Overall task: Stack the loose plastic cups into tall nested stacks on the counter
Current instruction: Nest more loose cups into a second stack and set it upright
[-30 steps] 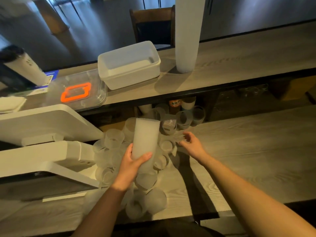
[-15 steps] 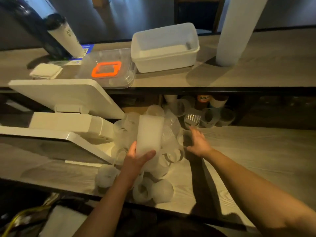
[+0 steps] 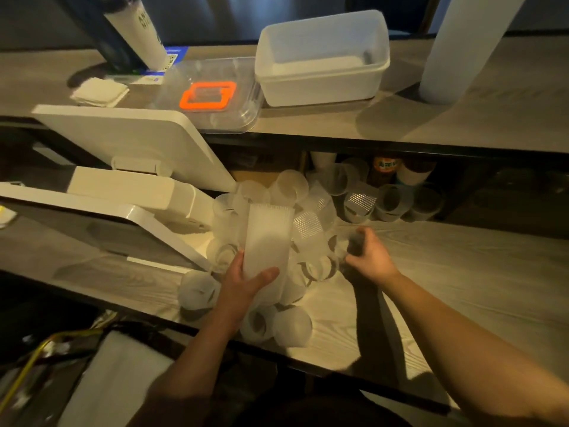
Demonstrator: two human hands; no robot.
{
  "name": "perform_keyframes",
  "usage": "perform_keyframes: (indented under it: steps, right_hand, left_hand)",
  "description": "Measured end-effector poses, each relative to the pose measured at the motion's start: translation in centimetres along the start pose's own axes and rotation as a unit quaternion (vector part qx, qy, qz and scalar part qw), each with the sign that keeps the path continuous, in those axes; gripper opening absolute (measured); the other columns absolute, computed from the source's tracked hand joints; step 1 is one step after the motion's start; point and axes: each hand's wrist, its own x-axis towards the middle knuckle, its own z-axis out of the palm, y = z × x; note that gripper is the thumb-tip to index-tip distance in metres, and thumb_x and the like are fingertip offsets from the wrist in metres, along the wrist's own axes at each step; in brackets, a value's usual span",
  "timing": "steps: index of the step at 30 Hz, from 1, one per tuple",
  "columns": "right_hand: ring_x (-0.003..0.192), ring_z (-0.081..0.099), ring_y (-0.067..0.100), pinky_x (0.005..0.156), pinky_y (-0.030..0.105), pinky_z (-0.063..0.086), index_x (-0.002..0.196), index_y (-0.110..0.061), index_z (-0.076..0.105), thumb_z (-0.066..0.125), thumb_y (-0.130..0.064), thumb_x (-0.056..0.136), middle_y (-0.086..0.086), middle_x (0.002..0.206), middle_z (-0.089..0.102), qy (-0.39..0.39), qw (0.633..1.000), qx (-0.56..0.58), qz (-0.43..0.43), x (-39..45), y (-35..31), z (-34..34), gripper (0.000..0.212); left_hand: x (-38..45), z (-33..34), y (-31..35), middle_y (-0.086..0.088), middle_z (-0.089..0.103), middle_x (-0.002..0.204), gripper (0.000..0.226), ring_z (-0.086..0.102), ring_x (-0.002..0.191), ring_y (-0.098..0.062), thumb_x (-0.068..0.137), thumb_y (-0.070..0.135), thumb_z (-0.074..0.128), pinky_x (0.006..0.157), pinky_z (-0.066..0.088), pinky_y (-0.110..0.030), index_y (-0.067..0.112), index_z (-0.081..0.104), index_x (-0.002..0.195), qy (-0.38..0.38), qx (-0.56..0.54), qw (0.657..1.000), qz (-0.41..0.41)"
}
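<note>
My left hand (image 3: 246, 283) grips a short nested stack of frosted plastic cups (image 3: 268, 238) and holds it upright over the pile. Several loose frosted cups (image 3: 289, 325) lie scattered on the lower wooden counter (image 3: 446, 272), most on their sides. My right hand (image 3: 368, 255) is at the pile's right edge, with its fingers curled round one clear loose cup (image 3: 348, 238), which is blurred. A tall finished stack of cups (image 3: 455, 47) stands on the upper shelf at the back right.
A white till screen and stand (image 3: 132, 192) crowd the pile's left side. The upper shelf (image 3: 338, 124) carries a white tub (image 3: 323, 57), a clear box with an orange lid part (image 3: 209, 94), and folded napkins (image 3: 100, 92). More cups and bottles (image 3: 388, 192) sit under the shelf.
The view has swung left and down. My right hand has closed round a loose cup at the pile's right edge and drawn it slightly back. The left hand keeps holding the stack.
</note>
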Motion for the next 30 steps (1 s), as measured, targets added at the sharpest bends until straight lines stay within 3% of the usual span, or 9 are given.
perform_keyframes:
  steps: [4, 7, 10, 11, 14, 17, 21, 27, 30]
  right_hand:
    - [0.132, 0.050, 0.025, 0.107, 0.042, 0.047, 0.148, -0.023, 0.033, 0.078, -0.021, 0.084, 0.005, 0.145, 0.050, 0.056, 0.993, 0.102, 0.007, -1.9, -0.3, -0.2, 0.078]
    - [0.129, 0.051, 0.021, 0.107, 0.042, 0.048, 0.149, -0.026, 0.032, 0.073, -0.031, 0.089, 0.001, 0.139, 0.051, 0.134, 0.972, 0.193, 0.006, -3.9, -1.7, -0.2, 0.073]
    - [0.106, 0.057, 0.001, 0.088, 0.015, 0.047, 0.147, -0.021, 0.040, 0.068, -0.031, 0.094, -0.012, 0.114, 0.056, 0.175, 0.946, 0.271, -0.010, -6.1, -4.5, -1.0, 0.060]
    - [0.101, 0.056, -0.004, 0.087, 0.014, 0.046, 0.145, -0.021, 0.043, 0.066, -0.032, 0.095, -0.016, 0.110, 0.056, 0.177, 0.939, 0.294, -0.021, -6.7, -5.5, -1.3, 0.057]
    - [0.112, 0.058, 0.004, 0.102, 0.035, 0.049, 0.139, -0.023, 0.050, 0.067, -0.053, 0.087, -0.010, 0.121, 0.060, 0.179, 0.927, 0.321, -0.073, -8.5, -8.8, -2.0, 0.062]
    - [0.116, 0.059, 0.009, 0.101, 0.034, 0.050, 0.138, -0.023, 0.049, 0.066, -0.058, 0.081, -0.007, 0.123, 0.060, 0.174, 0.917, 0.341, -0.112, -10.2, -11.8, -2.2, 0.069]
    - [0.107, 0.053, -0.018, 0.088, 0.010, 0.047, 0.146, -0.023, 0.043, 0.065, -0.035, 0.095, -0.017, 0.126, 0.051, 0.160, 0.923, 0.311, -0.162, -12.1, -15.0, -0.9, 0.057]
    - [0.116, 0.049, -0.003, 0.089, 0.010, 0.039, 0.139, -0.031, 0.049, 0.070, -0.037, 0.092, -0.007, 0.128, 0.053, 0.132, 0.958, 0.157, -0.201, -15.2, -17.2, 2.8, 0.052]
    - [0.112, 0.052, -0.001, 0.092, 0.017, 0.043, 0.139, -0.034, 0.050, 0.068, -0.047, 0.087, -0.011, 0.122, 0.054, 0.115, 0.962, 0.133, -0.208, -16.2, -17.5, 4.2, 0.057]
  left_hand:
    - [-0.2, -0.2, -0.5, 0.006, 0.061, 0.112, 0.083, 0.061, 0.099, -0.010, 0.048, 0.063, 0.074, 0.060, 0.054, -0.017, 0.032, 0.050, 0.121, -0.013, 0.032, 0.999, 0.003]
    - [-0.2, -0.4, -0.7, 0.004, 0.061, 0.115, 0.090, 0.061, 0.103, -0.013, 0.047, 0.066, 0.074, 0.071, 0.054, -0.025, 0.031, 0.047, 0.126, -0.025, 0.050, 0.998, 0.011]
    - [-0.4, -0.8, -0.3, 0.002, 0.061, 0.118, 0.092, 0.061, 0.104, -0.013, 0.045, 0.063, 0.077, 0.072, 0.053, -0.022, 0.032, 0.049, 0.127, -0.045, 0.051, 0.997, 0.030]
    - [-0.6, -1.0, -0.1, 0.004, 0.060, 0.118, 0.092, 0.060, 0.104, -0.010, 0.045, 0.062, 0.078, 0.069, 0.052, -0.018, 0.033, 0.049, 0.127, -0.055, 0.056, 0.996, 0.036]
    - [-1.0, -2.0, 0.5, 0.010, 0.056, 0.118, 0.094, 0.058, 0.102, -0.009, 0.045, 0.055, 0.079, 0.063, 0.051, -0.013, 0.034, 0.047, 0.130, -0.098, 0.058, 0.992, 0.050]
    - [-1.0, -3.5, 0.6, 0.010, 0.054, 0.121, 0.092, 0.058, 0.103, -0.008, 0.049, 0.044, 0.087, 0.066, 0.052, -0.017, 0.034, 0.046, 0.131, -0.128, 0.076, 0.987, 0.061]
    - [-1.1, -5.7, -0.1, 0.015, 0.053, 0.118, 0.081, 0.054, 0.103, -0.003, 0.063, 0.028, 0.094, 0.073, 0.046, -0.014, 0.034, 0.046, 0.129, -0.131, 0.128, 0.979, 0.089]
    - [-1.6, -9.4, -1.7, 0.015, 0.055, 0.126, 0.087, 0.055, 0.112, -0.004, 0.059, 0.045, 0.092, 0.086, 0.050, -0.023, 0.042, 0.046, 0.132, -0.158, 0.141, 0.968, 0.133]
    - [-1.7, -10.9, -2.3, 0.015, 0.056, 0.125, 0.081, 0.057, 0.111, -0.002, 0.063, 0.039, 0.093, 0.080, 0.050, -0.016, 0.042, 0.048, 0.130, -0.173, 0.138, 0.963, 0.150]
